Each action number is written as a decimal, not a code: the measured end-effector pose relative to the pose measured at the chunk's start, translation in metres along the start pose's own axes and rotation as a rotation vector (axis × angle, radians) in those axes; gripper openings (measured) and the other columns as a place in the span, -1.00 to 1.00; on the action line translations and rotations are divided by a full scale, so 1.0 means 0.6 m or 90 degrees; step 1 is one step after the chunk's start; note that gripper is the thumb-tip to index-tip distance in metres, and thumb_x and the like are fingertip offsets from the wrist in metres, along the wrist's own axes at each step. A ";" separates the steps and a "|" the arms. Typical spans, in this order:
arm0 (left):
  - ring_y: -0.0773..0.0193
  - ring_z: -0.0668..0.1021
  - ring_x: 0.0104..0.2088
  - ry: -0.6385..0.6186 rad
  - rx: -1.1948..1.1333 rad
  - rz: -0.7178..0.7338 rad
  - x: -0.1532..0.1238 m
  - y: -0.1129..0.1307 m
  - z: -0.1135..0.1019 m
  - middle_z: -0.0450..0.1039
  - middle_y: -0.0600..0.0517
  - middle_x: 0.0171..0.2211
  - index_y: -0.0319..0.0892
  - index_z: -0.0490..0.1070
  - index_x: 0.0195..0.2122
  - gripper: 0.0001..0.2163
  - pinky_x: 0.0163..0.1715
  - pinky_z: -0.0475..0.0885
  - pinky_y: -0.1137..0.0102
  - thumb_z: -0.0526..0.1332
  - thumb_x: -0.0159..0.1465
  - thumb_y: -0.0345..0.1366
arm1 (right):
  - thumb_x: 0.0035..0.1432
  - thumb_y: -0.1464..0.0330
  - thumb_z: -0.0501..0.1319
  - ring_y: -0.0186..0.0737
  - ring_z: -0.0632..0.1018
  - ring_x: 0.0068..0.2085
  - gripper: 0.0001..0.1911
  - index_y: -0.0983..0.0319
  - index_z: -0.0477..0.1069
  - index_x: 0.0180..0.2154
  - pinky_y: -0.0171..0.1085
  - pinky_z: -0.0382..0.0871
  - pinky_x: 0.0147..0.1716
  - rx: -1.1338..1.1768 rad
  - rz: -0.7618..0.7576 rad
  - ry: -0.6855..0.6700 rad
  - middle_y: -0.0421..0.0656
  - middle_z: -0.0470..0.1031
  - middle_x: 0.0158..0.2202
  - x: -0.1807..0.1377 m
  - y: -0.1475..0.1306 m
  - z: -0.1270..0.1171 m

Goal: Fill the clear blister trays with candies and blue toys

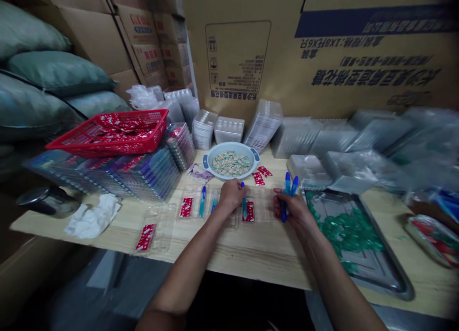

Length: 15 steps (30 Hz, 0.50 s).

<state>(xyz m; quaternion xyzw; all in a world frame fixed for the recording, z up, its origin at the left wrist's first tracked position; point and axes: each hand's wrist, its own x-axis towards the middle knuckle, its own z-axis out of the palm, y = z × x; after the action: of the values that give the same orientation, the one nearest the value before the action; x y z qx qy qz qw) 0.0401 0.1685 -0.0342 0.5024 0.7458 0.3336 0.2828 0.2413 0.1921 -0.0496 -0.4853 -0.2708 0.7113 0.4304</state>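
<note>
My left hand is closed, its fingertips at the top of a blue pen-like stick that stands over a clear plastic tray beside a red-and-white packet. Several more blue sticks are bunched in my right hand, at the right end of the row of trays. To the left, another clear tray holds a red packet and a blue stick. Nearest the front edge lies a tray with one red packet. My left hand partly hides the tray under it.
Behind the trays stands a light-blue bowl of small packets, with loose red packets beside it. A red basket rests on filled boxes at left. Stacked clear trays line the back. A metal tray with green pieces lies right.
</note>
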 end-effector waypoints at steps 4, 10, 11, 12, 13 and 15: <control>0.12 0.59 -0.24 -0.045 0.105 0.034 -0.003 0.018 0.027 0.60 -0.09 -0.34 -0.20 0.57 -0.36 -0.91 -0.16 0.39 0.30 0.32 0.14 -0.31 | -0.19 0.40 0.36 -0.40 0.33 -0.68 -0.67 0.10 0.44 -0.28 -0.41 0.21 -0.75 -0.004 -0.015 -0.025 -0.39 0.39 -0.65 0.001 -0.001 -0.019; 0.02 0.61 -0.12 -0.087 0.185 0.054 -0.003 0.072 0.082 0.61 -0.24 -0.19 -0.26 0.59 -0.28 -0.84 -0.11 0.40 0.27 0.30 0.18 -0.30 | -0.19 0.46 0.34 -0.33 0.44 -0.61 -0.70 0.12 0.47 -0.31 -0.34 0.37 -0.68 0.003 0.012 -0.037 -0.28 0.52 -0.56 -0.002 -0.007 -0.030; 0.00 0.61 -0.11 -0.089 0.189 0.052 -0.002 0.078 0.086 0.60 -0.26 -0.18 -0.27 0.59 -0.27 -0.84 -0.10 0.40 0.27 0.30 0.18 -0.31 | -0.18 0.47 0.34 -0.32 0.46 -0.60 -0.71 0.12 0.48 -0.31 -0.32 0.39 -0.67 0.008 0.014 -0.041 -0.26 0.54 -0.54 -0.002 -0.009 -0.034; 0.00 0.60 -0.09 -0.089 0.191 0.049 -0.001 0.083 0.089 0.59 -0.28 -0.16 -0.28 0.58 -0.26 -0.84 -0.09 0.40 0.27 0.31 0.18 -0.33 | -0.17 0.48 0.34 -0.30 0.48 -0.59 -0.72 0.12 0.49 -0.32 -0.31 0.42 -0.65 0.009 0.018 -0.044 -0.24 0.56 -0.53 -0.003 -0.011 -0.038; -0.01 0.60 -0.08 -0.088 0.190 0.044 0.000 0.086 0.091 0.59 -0.28 -0.15 -0.29 0.58 -0.24 -0.84 -0.09 0.40 0.27 0.32 0.16 -0.34 | -0.16 0.48 0.34 -0.29 0.49 -0.58 -0.73 0.12 0.49 -0.33 -0.30 0.43 -0.64 0.009 0.021 -0.046 -0.22 0.56 -0.53 -0.003 -0.014 -0.043; 0.00 0.58 -0.04 -0.079 0.177 0.039 0.003 0.091 0.094 0.57 -0.28 -0.12 -0.29 0.56 -0.20 -0.78 -0.07 0.40 0.29 0.37 0.13 -0.35 | -0.15 0.50 0.34 -0.26 0.51 -0.57 -0.75 0.11 0.50 -0.35 -0.29 0.45 -0.62 0.011 0.016 -0.043 -0.20 0.57 -0.53 -0.004 -0.018 -0.052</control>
<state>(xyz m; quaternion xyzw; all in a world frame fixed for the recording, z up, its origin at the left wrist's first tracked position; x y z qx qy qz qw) 0.1130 0.1971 -0.0266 0.5792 0.7499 0.2040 0.2460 0.2743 0.1941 -0.0515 -0.4605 -0.2731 0.7352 0.4158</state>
